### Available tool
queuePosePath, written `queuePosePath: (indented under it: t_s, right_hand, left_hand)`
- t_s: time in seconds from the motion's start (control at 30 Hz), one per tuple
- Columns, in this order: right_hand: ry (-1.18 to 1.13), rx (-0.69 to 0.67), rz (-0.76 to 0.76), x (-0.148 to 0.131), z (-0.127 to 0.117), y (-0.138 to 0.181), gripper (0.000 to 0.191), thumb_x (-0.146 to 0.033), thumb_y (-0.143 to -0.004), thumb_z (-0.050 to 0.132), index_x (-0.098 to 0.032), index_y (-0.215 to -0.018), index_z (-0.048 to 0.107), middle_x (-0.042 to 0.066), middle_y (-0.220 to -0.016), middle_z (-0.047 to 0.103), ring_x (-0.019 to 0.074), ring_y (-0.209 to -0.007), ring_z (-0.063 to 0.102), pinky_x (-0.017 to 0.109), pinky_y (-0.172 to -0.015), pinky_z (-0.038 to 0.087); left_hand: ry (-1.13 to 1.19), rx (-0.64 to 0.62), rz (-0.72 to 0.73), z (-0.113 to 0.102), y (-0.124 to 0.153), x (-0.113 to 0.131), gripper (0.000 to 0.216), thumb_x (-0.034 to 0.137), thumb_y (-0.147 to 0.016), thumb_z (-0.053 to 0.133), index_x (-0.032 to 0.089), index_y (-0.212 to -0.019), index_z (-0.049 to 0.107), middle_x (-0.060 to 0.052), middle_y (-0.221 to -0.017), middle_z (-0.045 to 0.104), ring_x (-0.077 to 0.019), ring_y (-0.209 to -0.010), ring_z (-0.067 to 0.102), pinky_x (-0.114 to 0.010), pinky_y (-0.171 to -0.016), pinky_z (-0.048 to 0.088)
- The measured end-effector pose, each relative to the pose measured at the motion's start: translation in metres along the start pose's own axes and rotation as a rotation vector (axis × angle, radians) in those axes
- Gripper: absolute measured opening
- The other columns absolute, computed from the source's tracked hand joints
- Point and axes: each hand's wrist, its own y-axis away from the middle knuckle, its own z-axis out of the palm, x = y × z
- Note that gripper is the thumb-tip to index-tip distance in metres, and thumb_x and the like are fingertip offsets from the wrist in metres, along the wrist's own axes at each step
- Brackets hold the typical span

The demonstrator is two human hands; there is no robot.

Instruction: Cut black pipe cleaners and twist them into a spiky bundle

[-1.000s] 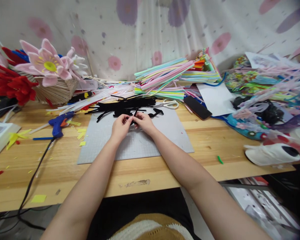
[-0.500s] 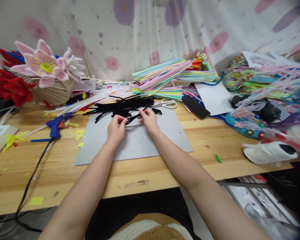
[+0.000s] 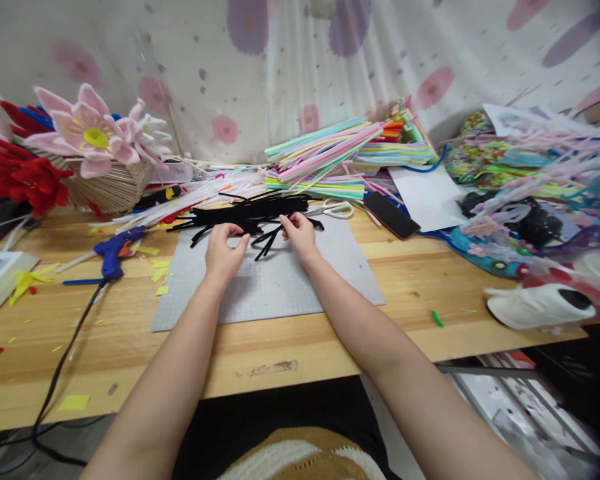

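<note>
A heap of black pipe cleaners [image 3: 250, 212] lies at the far edge of a grey cutting mat [image 3: 275, 287] on the wooden table [image 3: 120, 340]. My right hand [image 3: 298, 235] pinches a few black pipe cleaners [image 3: 267, 244] that slant down onto the mat. My left hand [image 3: 222, 253] hovers beside them at the near edge of the heap, its fingers curled with nothing visible in them.
White-handled scissors [image 3: 336, 209] and a black phone [image 3: 391, 215] lie right of the heap. Pastel pipe cleaners [image 3: 330, 153] are stacked behind. A blue glue gun [image 3: 114, 249] with its cord lies left. Fabric flowers [image 3: 87, 130] fill a basket [image 3: 111, 184]. Craft clutter [image 3: 530, 193] crowds the right side.
My hands have moved apart. The left hand has let go of the black pipe cleaners and shifted left; the right hand has drawn them toward the heap.
</note>
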Motion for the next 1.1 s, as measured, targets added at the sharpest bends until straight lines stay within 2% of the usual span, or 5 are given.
queuePosePath:
  t_s: [0.1, 0.27, 0.47, 0.67, 1.1]
  right_hand:
    - [0.057, -0.189, -0.069, -0.003, 0.005, 0.001, 0.033, -0.045, -0.069, 0.062, -0.020, -0.060, 0.043, -0.006, -0.048, 0.046, 0.0061, -0.042, 0.043, 0.019, -0.042, 0.036]
    - [-0.039, -0.390, -0.109, -0.016, 0.011, 0.009, 0.028, -0.046, -0.071, 0.061, -0.021, -0.074, 0.049, -0.006, -0.053, 0.048, 0.0065, -0.044, 0.043, 0.019, -0.043, 0.035]
    - [-0.031, -0.209, -0.236, -0.016, 0.018, 0.026, 0.042, -0.036, -0.070, 0.063, -0.026, -0.102, 0.038, -0.006, -0.072, 0.051, 0.0085, -0.060, 0.051, 0.021, -0.057, 0.043]
    - [0.273, -0.453, -0.161, -0.005, 0.025, 0.034, 0.017, -0.034, -0.074, 0.055, -0.020, -0.078, 0.046, -0.004, -0.066, 0.051, 0.0096, -0.059, 0.048, 0.024, -0.060, 0.039]
    - [0.589, -0.425, -0.359, -0.014, 0.023, 0.036, 0.022, -0.037, -0.080, 0.052, -0.018, -0.069, 0.053, -0.002, -0.065, 0.052, 0.0099, -0.061, 0.043, 0.022, -0.057, 0.028]
  left_hand:
    - [0.067, -0.051, 0.037, 0.004, -0.004, 0.009, 0.023, 0.032, -0.071, 0.062, 0.020, -0.090, 0.060, -0.005, -0.093, 0.060, -0.0171, -0.086, 0.056, -0.030, -0.078, 0.043]
    - [0.262, -0.327, -0.155, 0.014, -0.007, 0.018, 0.022, 0.040, -0.067, 0.065, 0.017, -0.067, 0.063, -0.003, -0.067, 0.063, -0.0153, -0.063, 0.056, -0.029, -0.061, 0.043]
    - [0.853, -0.163, -0.598, 0.018, -0.012, 0.013, 0.021, 0.036, -0.068, 0.066, 0.017, -0.074, 0.060, -0.003, -0.071, 0.062, -0.0141, -0.069, 0.059, -0.029, -0.066, 0.048]
    - [1.190, -0.067, -0.808, 0.021, -0.010, 0.015, 0.002, 0.016, -0.073, 0.063, 0.017, -0.072, 0.062, 0.000, -0.070, 0.061, -0.0087, -0.066, 0.056, -0.023, -0.069, 0.047]
    - [0.488, -0.048, -0.315, 0.002, -0.018, 0.007, 0.033, 0.046, -0.068, 0.064, 0.014, -0.069, 0.068, 0.003, -0.047, 0.049, -0.0070, -0.041, 0.040, -0.021, -0.042, 0.032]
